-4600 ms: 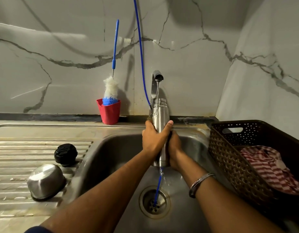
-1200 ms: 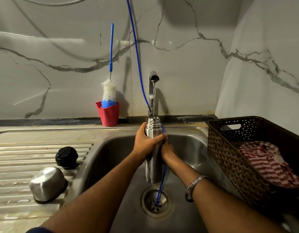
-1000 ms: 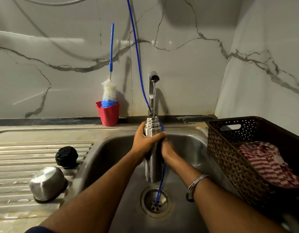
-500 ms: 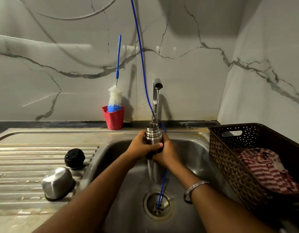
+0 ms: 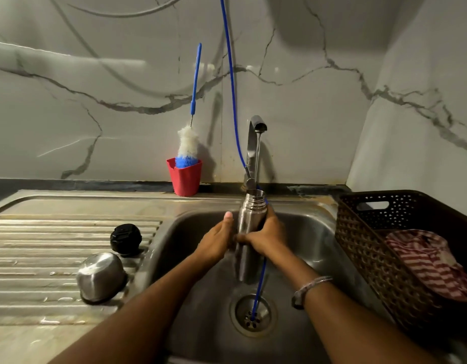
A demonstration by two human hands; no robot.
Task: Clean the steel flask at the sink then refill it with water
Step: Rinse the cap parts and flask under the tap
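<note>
While tap (image 5: pixel 256 132) runs thin stream into open mouth, steel flask (image 5: pixel 249 227) stands upright over sink basin (image 5: pixel 305 232), between both hands. Far left of hands on drainboard: upturned steel cup (image 5: pixel 100 276), black cap (image 5: pixel 126 239) just behind it. Left hand (image 5: pixel 218 241) rests flat against flask's side, fingers straight, thumb up. Right hand (image 5: pixel 265 236) wraps fingers round flask body. Blue tube (image 5: pixel 260 285) hangs behind flask down to drain (image 5: pixel 252 315). Right of hands: brown basket (image 5: pixel 358 245) with striped cloth (image 5: pixel 426 261).

A brown basket (image 5: pixel 371 248) walls off the sink's right side. A blue hose (image 5: pixel 233 101) hangs beside the tap (image 5: pixel 253 143), down to the drain (image 5: pixel 253 315). Left, a black cap (image 5: pixel 126 239) and steel cup (image 5: pixel 101 275) sit on the ridged drainboard (image 5: pixel 43 232); its far left lies open.
</note>
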